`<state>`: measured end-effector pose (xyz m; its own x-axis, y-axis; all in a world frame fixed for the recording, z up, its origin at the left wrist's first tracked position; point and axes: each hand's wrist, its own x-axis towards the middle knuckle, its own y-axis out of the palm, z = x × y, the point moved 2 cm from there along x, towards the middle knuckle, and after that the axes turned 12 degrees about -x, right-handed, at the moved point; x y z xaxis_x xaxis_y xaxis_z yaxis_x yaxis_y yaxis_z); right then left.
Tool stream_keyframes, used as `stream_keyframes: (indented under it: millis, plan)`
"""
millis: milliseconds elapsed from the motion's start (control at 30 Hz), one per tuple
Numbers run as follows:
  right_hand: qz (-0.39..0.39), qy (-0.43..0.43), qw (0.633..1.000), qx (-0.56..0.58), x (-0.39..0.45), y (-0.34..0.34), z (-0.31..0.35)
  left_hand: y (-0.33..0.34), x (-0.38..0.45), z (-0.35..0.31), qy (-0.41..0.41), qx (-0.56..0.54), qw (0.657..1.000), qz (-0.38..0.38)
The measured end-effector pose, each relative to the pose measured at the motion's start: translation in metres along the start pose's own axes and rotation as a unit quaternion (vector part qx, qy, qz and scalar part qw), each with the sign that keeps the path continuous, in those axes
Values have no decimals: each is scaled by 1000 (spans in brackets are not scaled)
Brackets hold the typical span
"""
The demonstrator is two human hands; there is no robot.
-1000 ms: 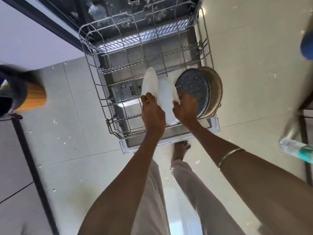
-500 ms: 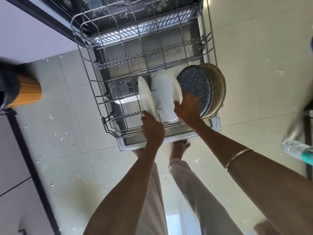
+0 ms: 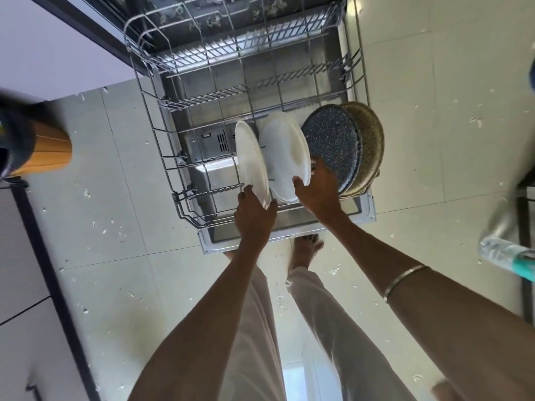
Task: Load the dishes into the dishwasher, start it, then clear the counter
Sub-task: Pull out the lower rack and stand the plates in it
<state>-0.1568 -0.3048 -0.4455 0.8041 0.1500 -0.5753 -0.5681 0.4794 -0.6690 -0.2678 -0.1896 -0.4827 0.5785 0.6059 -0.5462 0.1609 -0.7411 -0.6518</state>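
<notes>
A: What is seen nearest the camera?

B: Two bare forearms are stretched forward over pale trousers (image 3: 257,328), and a thin bangle (image 3: 405,280) is worn on the right one. A bare foot (image 3: 305,250) is planted on the tiled floor (image 3: 115,227) just short of the open door (image 3: 289,231) of the dishwasher.

A: And the hands?

B: The left hand (image 3: 254,215) is wrapped around the near edge of a white plate (image 3: 251,163), which is stood on edge in the rack (image 3: 179,180). The right hand (image 3: 320,192) is closed on the near rim of a second white plate (image 3: 285,156), tilted and set just to the right of the first, with the thumb laid on its face.

A: What is placed beside them?

B: A blue speckled plate (image 3: 333,143) is stood directly right of the second white one, and a brown speckled plate (image 3: 372,140) is leaned against its back. All four are lined up along the near right part of the rack.

A: Further off?

B: Empty rows of tines are seen toward the back of the rack, with the dark tub beyond. An orange and dark object (image 3: 37,149) is blurred at the left edge, and a clear bottle (image 3: 506,253) is caught at the right edge.
</notes>
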Motion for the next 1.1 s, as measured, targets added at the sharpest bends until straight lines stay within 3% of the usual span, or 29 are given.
stream_keyframes:
  millis: [200,300,433,500,567,633,700,767,833,900,933,1000,1100]
  plan:
    - [-65,5,998,5,-20,-15,-6,-3,-19,4,18,-13,1000,4]
    - [-47,49,996,-49,-32,-25,-15,-7,-39,15,26,-16,999,-10]
    - [-6,125,986,-110,-51,-33,-38,-14,-53,36,-47,-88,992,-76]
    - [29,161,982,-93,-53,-26,-55,-17,-51,47,-131,-191,968,-97]
    - [77,206,975,13,-50,-12,-72,-19,-47,57,-252,-383,887,-52]
    - [127,265,943,157,-47,5,-79,-19,-47,52,-309,-547,777,35]
    - [177,292,897,280,-46,19,-74,-16,-45,42,-352,-618,698,82]
    - [196,304,844,395,-47,31,-63,-9,-40,33,-386,-657,641,91]
    - [174,329,767,522,-47,39,-54,-1,-35,24,-399,-685,605,78]
    - [152,353,694,610,-47,49,-51,2,-30,16,-396,-693,599,62]
    - [148,355,666,639,-47,51,-49,4,-29,17,-386,-685,615,56]
    - [139,352,633,676,-49,55,-47,4,-31,15,-369,-656,653,82]
    - [128,365,602,698,-50,56,-42,-2,-33,9,-374,-661,649,37]
